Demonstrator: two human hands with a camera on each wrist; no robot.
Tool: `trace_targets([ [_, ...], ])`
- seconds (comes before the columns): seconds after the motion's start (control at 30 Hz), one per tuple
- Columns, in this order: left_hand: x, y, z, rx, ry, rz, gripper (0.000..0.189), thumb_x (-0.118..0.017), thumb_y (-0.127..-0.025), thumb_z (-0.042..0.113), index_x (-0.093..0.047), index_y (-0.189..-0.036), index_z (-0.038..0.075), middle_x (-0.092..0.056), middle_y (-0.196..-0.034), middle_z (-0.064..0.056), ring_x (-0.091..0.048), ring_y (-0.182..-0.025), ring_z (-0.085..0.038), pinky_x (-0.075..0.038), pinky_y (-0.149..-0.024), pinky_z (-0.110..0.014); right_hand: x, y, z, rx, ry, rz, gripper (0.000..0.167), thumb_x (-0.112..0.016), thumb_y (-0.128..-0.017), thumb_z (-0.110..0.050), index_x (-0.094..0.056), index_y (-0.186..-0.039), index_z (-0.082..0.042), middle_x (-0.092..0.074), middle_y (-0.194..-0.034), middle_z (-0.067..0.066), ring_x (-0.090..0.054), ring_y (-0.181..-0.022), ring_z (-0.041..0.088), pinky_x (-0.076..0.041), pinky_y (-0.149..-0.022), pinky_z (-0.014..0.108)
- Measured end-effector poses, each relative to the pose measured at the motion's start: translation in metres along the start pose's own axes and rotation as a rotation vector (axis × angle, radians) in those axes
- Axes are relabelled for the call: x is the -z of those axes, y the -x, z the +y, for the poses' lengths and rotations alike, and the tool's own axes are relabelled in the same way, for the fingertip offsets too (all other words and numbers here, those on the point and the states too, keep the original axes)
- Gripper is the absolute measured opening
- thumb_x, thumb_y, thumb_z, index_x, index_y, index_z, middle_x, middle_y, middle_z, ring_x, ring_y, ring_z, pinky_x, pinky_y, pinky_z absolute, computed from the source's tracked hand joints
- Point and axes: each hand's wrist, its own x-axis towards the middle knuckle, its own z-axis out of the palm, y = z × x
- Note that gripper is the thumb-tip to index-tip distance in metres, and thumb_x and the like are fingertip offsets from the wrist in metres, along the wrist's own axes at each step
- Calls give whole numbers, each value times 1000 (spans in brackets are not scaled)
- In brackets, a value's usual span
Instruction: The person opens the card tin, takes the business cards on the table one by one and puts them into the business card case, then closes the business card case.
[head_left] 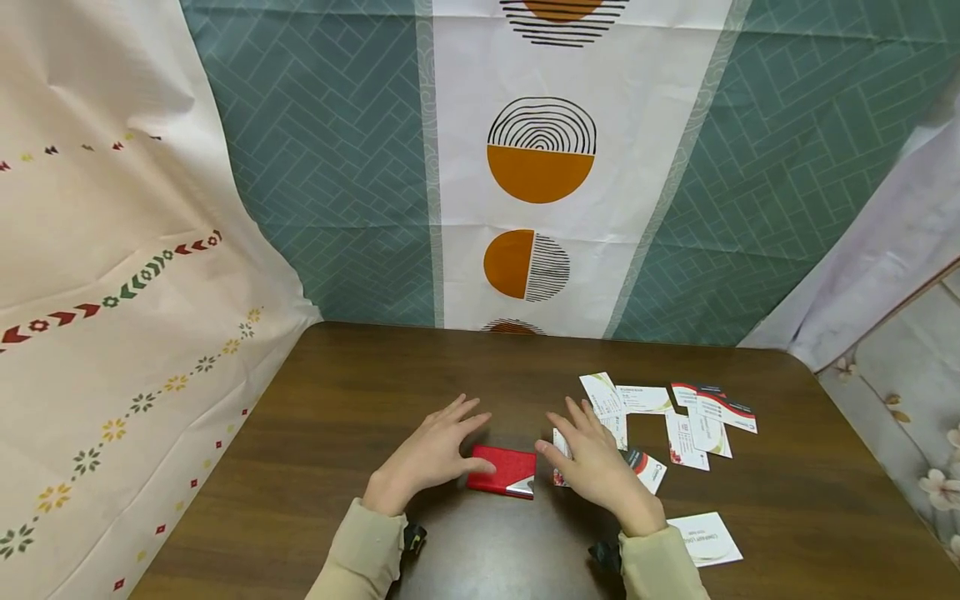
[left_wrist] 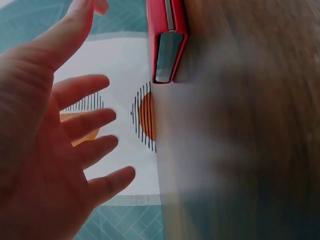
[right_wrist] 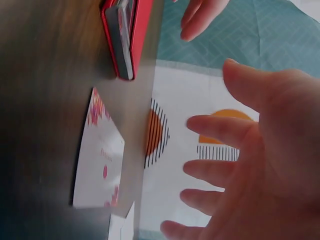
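A red card case with a silver corner lies on the brown table between the two hands. Over its left side in the head view is my left hand, fingers spread and holding nothing; the left wrist view shows it raised above the tabletop. My right hand hovers palm down right of the case, its fingers apart and nothing in them. Beneath it, partly hidden, lies a white business card with pink marks. The case shows its narrow end in the right wrist view, with card edges inside.
Several business cards lie scattered and overlapping at the right back of the table. A single white card lies nearer, beside the right sleeve. Patterned cloth hangs behind the table, and a cream cloth along the left.
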Motion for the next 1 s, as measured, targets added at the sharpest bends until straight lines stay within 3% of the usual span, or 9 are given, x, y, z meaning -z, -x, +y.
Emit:
trace_targets([
  [0.17,-2,-1,3,-8,-33,-30,80,-75,-78,56,-53,-143,14,-43,-149,-7,-37,-138,-29,-37,-107,-51,-5,-3,-7,46,-4,-13,55,-64,-93,-40,-58,-135,-5,-41,-146,24,-27,-139,47,-27,-105,66],
  [0.33,-6,1,7,25,22,-72,78,-78,-77,53,-55,-140,13,-50,-143,-6,-52,-126,-25,-46,-99,-41,-13,-2,-10,101,6,-10,51,-72,-87,-33,-62,-129,-4,-56,-127,18,-49,-118,39,-43,-97,54],
  [0.57,-12,1,12,-11,3,-85,73,-81,-77,46,-59,-136,10,-56,-134,-7,-57,-116,-22,-49,-94,-37,-24,-1,-10,154,58,-39,51,-79,-80,-32,-66,-122,-5,-61,-108,9,-58,-102,30,-49,-87,48],
  [0.77,-14,-2,14,-47,-37,-88,67,-84,-76,40,-62,-132,10,-58,-125,-3,-56,-108,-17,-49,-89,-29,-25,-1,-11,120,86,-58,57,-85,-72,-36,-67,-119,-8,-60,-104,5,-59,-97,28,-51,-79,47],
  [1.0,-10,-2,14,-40,-48,-111,66,-87,-73,37,-64,-129,11,-56,-114,1,-53,-100,-13,-49,-83,-27,-25,-3,-12,95,96,-94,56,-86,-70,-37,-69,-115,-9,-58,-101,3,-58,-94,26,-51,-74,45],
])
